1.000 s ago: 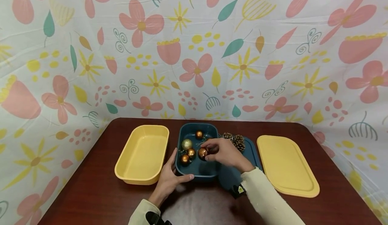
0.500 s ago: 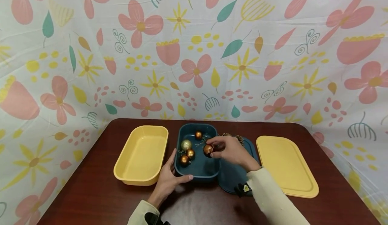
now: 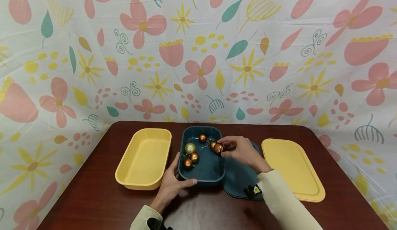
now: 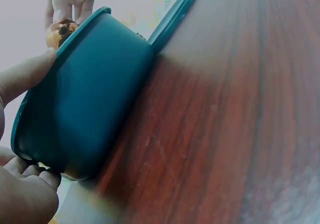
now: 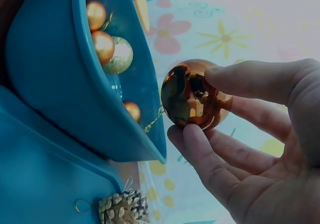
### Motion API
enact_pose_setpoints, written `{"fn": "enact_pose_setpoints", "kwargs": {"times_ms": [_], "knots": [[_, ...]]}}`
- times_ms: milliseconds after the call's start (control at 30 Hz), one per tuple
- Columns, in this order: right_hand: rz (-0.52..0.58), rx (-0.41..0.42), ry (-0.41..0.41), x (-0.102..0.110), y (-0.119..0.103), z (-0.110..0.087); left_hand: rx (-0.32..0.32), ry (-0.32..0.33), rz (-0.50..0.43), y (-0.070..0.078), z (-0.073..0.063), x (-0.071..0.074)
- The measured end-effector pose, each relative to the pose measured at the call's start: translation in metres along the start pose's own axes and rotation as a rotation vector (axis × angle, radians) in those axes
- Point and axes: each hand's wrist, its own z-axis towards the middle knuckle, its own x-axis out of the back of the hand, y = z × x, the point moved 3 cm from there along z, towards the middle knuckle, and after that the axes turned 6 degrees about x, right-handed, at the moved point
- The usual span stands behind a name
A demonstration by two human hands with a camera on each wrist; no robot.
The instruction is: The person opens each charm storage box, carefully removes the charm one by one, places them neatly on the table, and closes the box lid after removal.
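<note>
Right hand [image 3: 243, 151]: fingers pinching 1 glossy copper-coloured ball [image 3: 218, 149] by the right rim of the dark-teal rectangular plastic tub [image 3: 209, 167]. Left hand [image 3: 171, 184] grips tub's near-left corner. Risk: slick ball, fingertip hold; could slip, roll off surface [image 3: 198, 211].

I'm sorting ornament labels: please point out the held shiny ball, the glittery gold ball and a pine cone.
Held shiny ball [image 5: 192, 101], right wrist view: middle of its glossy side.
Glittery gold ball [image 3: 190, 148], head view: its centre.
Pine cone [image 5: 122, 207], right wrist view: its scales.
</note>
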Motion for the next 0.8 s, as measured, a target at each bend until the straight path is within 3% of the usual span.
{"fn": "enact_pose_setpoints", "kwargs": {"times_ms": [367, 800], "knots": [[-0.010, -0.024, 0.063, 0.014, 0.013, -0.005, 0.005, -0.003, 0.002, 0.000, 0.001, 0.001], [-0.064, -0.094, 0.111, 0.043, 0.043, -0.025, 0.008, -0.009, 0.012, 0.000, 0.003, 0.002]]}}
